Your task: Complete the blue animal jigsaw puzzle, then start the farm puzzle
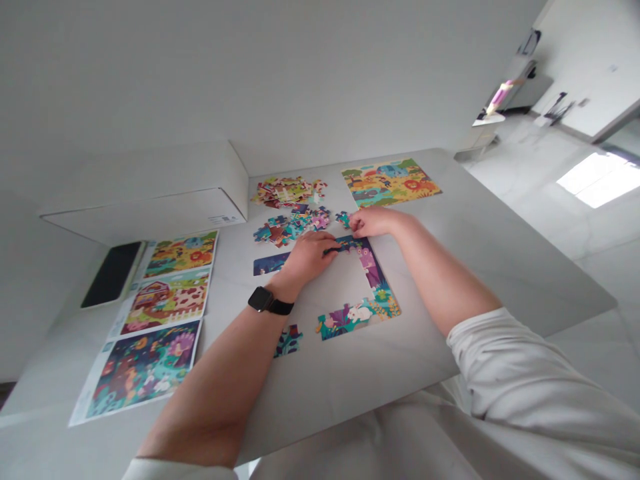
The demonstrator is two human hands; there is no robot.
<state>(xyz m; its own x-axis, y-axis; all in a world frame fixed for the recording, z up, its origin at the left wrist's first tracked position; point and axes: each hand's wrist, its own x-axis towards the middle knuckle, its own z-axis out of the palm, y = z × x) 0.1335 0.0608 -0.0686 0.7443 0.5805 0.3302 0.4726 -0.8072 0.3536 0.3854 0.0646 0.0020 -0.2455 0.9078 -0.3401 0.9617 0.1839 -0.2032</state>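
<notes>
Left hand [306, 259], fingers [325, 241] closed on a dark puzzle piece [334, 249], right hand [374, 222], grip unclear, fingertips [354, 225] at the far corner of a partly built puzzle border [373, 270], on the table [500, 267], loose pieces [293, 225] just far of the hands, printed picture sheets [165, 307] to the left

white cardboard box [145, 193] | black tablet [113, 275] | three printed picture sheets [165, 300] | pale tabletop [500, 260]

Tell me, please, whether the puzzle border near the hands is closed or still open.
It is open: the border has no left side, and a strip and a piece lie apart from it.
</notes>
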